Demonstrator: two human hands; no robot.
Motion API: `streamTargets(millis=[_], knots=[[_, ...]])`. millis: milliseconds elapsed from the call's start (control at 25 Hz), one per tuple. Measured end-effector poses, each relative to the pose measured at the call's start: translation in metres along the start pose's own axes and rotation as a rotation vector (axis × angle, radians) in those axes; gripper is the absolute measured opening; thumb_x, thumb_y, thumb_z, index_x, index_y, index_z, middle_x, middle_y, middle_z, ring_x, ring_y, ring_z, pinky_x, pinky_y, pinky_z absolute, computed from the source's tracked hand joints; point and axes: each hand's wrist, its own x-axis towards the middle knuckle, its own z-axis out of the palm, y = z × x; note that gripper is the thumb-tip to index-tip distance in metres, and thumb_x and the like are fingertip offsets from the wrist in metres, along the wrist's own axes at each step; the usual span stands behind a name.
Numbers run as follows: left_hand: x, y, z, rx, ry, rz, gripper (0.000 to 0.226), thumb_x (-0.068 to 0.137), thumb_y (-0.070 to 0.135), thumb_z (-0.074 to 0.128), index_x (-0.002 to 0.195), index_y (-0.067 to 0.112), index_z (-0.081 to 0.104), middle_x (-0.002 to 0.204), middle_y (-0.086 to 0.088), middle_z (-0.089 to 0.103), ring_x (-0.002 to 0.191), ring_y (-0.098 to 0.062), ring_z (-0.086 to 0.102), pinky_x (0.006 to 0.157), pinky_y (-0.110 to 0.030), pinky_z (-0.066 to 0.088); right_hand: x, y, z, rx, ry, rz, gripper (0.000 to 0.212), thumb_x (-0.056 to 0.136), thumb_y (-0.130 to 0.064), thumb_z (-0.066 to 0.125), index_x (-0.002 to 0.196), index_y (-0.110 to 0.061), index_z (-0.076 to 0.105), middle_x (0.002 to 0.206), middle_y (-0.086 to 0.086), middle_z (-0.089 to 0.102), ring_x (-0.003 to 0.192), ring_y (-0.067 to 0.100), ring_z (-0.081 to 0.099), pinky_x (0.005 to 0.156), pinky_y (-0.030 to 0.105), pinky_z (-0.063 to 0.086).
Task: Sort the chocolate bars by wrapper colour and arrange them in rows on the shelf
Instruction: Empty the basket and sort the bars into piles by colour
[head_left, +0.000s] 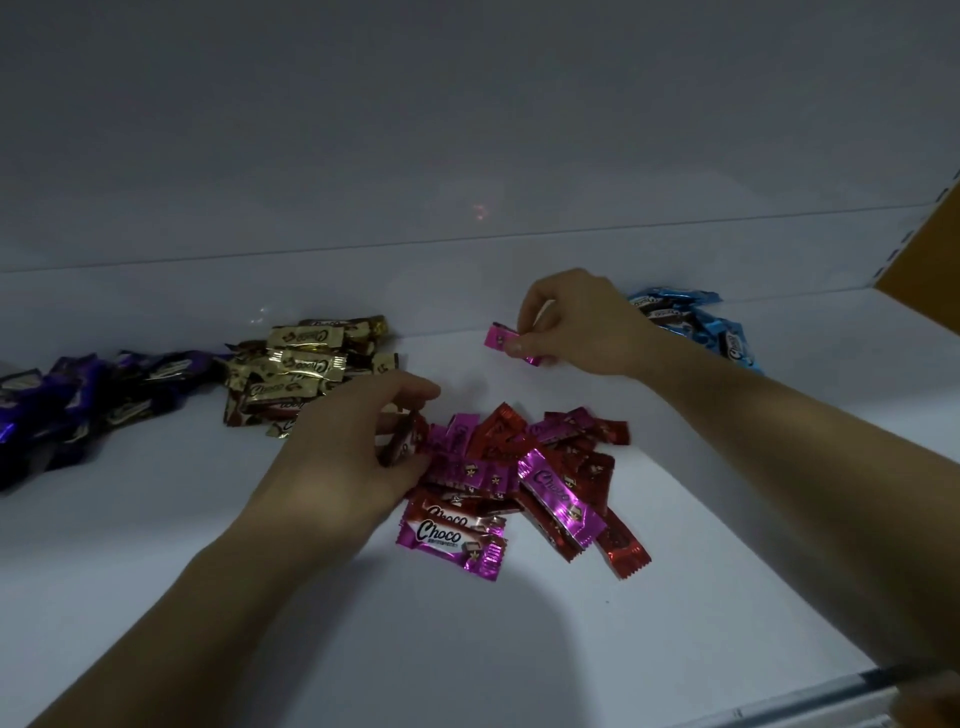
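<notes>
Reaching fwd from the lower R, the right hand (576, 322) is palm-down w/ fingers curled, pinching a pink foil-wrapped chocolate bar (503, 339) near the back of the white shelf (156, 545). The bar's long axis runs roughly L-R, its R end dipped a bit toward the camera; can't tell if it touches the shelf. The left hand (358, 447) comes in from the lower L, back of hand up, forearm angled toward centre, index finger and thumb curled round a dark red foil-wrapped bar (401, 441) at the L edge of the mixed heap of red and pink bars (545, 483) mid-shelf. Bars in that heap point every which way, some overlapping. Further L sit a pile of gold-wrapped bars (296, 364) and, beyond it, a pile of purple-wrapped bars (78, 400); a pile of blue-wrapped bars (717, 332) lies behind the R wrist, at the back R.
</notes>
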Motion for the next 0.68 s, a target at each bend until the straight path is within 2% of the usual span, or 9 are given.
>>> streamTargets(millis=[80,160,240,320,360,440,520,600,680], knots=[[0.0,0.001,-0.002,0.046,0.007,0.004,0.055,0.081,0.012,0.081,0.11,0.049,0.054,0.109,0.027,0.058,0.1,0.013,0.056,0.083,-0.01,0.049,0.015,0.006,0.01,-0.063,-0.001,0.021,0.032,0.076,-0.033,0.087,0.089,-0.011,0.069,0.078,0.0,0.071,0.063,0.007,0.066,0.06,0.022,0.053],[0.0,0.001,-0.003,0.123,0.007,0.021,0.055,0.077,0.017,0.084,0.114,0.045,0.054,0.105,0.027,0.058,0.095,0.012,0.057,0.074,-0.005,0.044,0.019,0.015,0.019,-0.166,0.043,-0.019,0.031,0.082,-0.037,0.081,0.089,-0.01,0.068,0.085,0.0,0.067,0.074,0.01,0.062,0.062,0.017,0.046],[0.0,0.0,-0.004,0.155,0.008,0.033,0.05,0.079,0.019,0.083,0.116,0.041,0.058,0.103,0.026,0.061,0.093,0.011,0.058,0.072,-0.003,0.043,0.01,0.015,0.018,-0.223,0.148,-0.051,0.026,0.088,-0.04,0.073,0.09,-0.015,0.067,0.093,0.001,0.067,0.083,0.01,0.06,0.066,0.019,0.04],[-0.001,0.0,-0.003,0.129,0.025,0.032,0.035,0.087,0.015,0.075,0.114,0.035,0.063,0.099,0.024,0.065,0.091,0.012,0.061,0.07,-0.002,0.046,-0.011,0.007,0.005,-0.183,0.168,-0.11,0.018,0.089,-0.04,0.071,0.091,-0.023,0.068,0.091,-0.004,0.068,0.077,0.002,0.06,0.068,0.019,0.042],[-0.001,0.001,-0.003,0.121,0.039,0.033,0.029,0.091,0.013,0.071,0.113,0.032,0.065,0.097,0.023,0.066,0.091,0.014,0.062,0.069,0.0,0.046,-0.023,0.0,-0.003,-0.127,0.048,-0.147,0.016,0.087,-0.041,0.072,0.091,-0.026,0.069,0.088,-0.007,0.069,0.075,0.002,0.062,0.07,0.022,0.048],[-0.001,0.002,-0.002,0.087,0.064,0.022,0.026,0.094,0.008,0.066,0.11,0.029,0.067,0.091,0.022,0.068,0.091,0.014,0.062,0.072,-0.003,0.048,-0.048,-0.018,-0.014,-0.039,-0.37,-0.188,0.014,0.084,-0.039,0.076,0.093,-0.028,0.072,0.084,-0.005,0.072,0.075,0.008,0.068,0.073,0.029,0.056],[-0.003,0.006,-0.003,0.039,0.097,-0.019,0.027,0.093,0.009,0.067,0.105,0.033,0.068,0.087,0.021,0.072,0.089,0.009,0.065,0.076,-0.013,0.053,-0.063,-0.028,-0.017,-0.048,-0.644,-0.184,0.02,0.081,-0.035,0.082,0.096,-0.029,0.073,0.078,-0.006,0.071,0.068,0.007,0.065,0.067,0.026,0.052],[-0.003,0.016,-0.008,0.041,0.131,-0.021,0.026,0.09,0.014,0.071,0.101,0.038,0.069,0.086,0.026,0.072,0.09,0.008,0.065,0.079,-0.019,0.05,-0.067,-0.031,-0.016,-0.068,-0.677,-0.184,0.025,0.077,-0.032,0.086,0.097,-0.028,0.072,0.072,-0.007,0.067,0.062,0.002,0.058,0.062,0.023,0.047],[0.013,0.025,-0.013,0.045,0.117,0.022,0.027,0.088,0.013,0.073,0.098,0.038,0.069,0.087,0.024,0.073,0.087,0.005,0.067,0.078,-0.021,0.051,-0.065,-0.028,-0.015,-0.083,-0.645,-0.207,0.019,0.079,-0.028,0.085,0.093,-0.027,0.072,0.071,-0.008,0.066,0.062,0.001,0.057,0.062,0.021,0.048]])
